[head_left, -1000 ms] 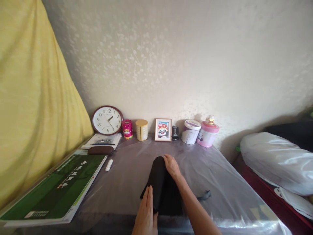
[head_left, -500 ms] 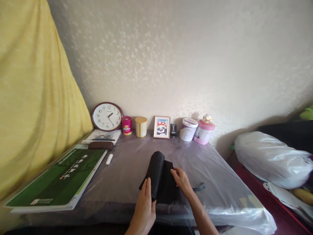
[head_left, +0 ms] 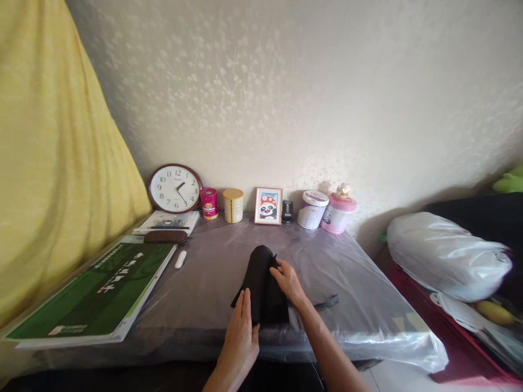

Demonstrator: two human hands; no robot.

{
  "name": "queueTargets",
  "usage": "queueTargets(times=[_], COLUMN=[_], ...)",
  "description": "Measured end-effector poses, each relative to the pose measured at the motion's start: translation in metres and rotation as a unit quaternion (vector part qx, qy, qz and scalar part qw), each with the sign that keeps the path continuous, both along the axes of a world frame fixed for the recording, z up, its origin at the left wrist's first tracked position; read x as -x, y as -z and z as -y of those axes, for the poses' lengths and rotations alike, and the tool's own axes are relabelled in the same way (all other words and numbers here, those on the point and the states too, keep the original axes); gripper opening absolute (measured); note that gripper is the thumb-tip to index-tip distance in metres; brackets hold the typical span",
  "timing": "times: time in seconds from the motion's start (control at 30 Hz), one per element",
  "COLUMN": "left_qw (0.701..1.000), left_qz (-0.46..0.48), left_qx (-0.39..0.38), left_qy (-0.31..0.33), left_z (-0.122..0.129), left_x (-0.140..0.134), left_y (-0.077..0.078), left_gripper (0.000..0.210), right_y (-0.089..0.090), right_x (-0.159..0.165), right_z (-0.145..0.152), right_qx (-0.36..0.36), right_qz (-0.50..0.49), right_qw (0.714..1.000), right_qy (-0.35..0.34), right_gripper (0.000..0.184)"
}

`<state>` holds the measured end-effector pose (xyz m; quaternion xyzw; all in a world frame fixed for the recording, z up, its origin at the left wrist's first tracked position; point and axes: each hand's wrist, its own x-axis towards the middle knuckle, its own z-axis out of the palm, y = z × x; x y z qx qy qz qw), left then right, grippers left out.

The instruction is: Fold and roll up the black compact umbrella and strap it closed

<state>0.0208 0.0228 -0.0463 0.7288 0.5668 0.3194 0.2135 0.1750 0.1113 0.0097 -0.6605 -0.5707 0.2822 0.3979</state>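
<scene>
1 left hand (head_left: 237, 338), 1 right hand (head_left: 287, 281), 1 black roll (head_left: 257, 280). 1 clock (head_left: 175, 188), 4 round containers (head_left: 233, 207), 1 picture frame (head_left: 268, 206), 1 brown case (head_left: 165, 237), 1 green-covered book (head_left: 92, 291), 1 yellow curtain (head_left: 53, 163), 1 white bag (head_left: 443, 256), 1 desk (head_left: 196, 299).

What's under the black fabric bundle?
The plastic-covered table shows around the black fabric bundle. The left hand touches its side; the right hand pinches an edge. Directly underneath is covered; its inside is hidden too.

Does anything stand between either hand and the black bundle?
Nothing visible does: the left hand touches its near left side, and the right hand grips an edge of the black bundle. The dark strap lies off to the right.
</scene>
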Motion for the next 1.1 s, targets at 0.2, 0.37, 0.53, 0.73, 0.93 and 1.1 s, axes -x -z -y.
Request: queueTargets(times=[0.2,0.37,0.53,0.73,0.93,1.1], left_qw=[1.000,1.000,1.000,1.000,0.999,0.999], left_qz=[-0.010,-0.021,-0.022,0.008,0.020,-0.023], left_qx=[0.011,0.010,-0.004,-0.024,-0.023,-0.028], left_qy=[0.001,0.002,0.009,0.007,0.029,0.028], left_z=[0.001,0.000,-0.001,0.003,0.006,0.002], left_x=[0.001,0.003,0.007,0.009,0.012,0.015], left_y=[-0.003,-0.002,0.005,-0.002,-0.015,0.003], left_gripper=[0.066,0.065,0.065,0.071,0.075,0.069], right_y=[-0.003,-0.007,-0.008,0.002,-0.007,-0.009], right_x=[0.025,0.036,0.040,0.045,0.051,0.047], right_z=[-0.007,-0.006,-0.001,0.005,0.014,0.021], right_qx=[-0.008,0.004,0.043,-0.024,-0.067,-0.080], right_qz=[0.007,0.031,-0.051,-0.035,0.026,0.005], right_qw=[1.000,0.999,0.996,0.991,0.981,0.973], right_qy=[-0.013,-0.018,-0.061,-0.128,-0.181,-0.215], right_gripper=[0.037,0.034,0.041,0.028,0.020,0.021])
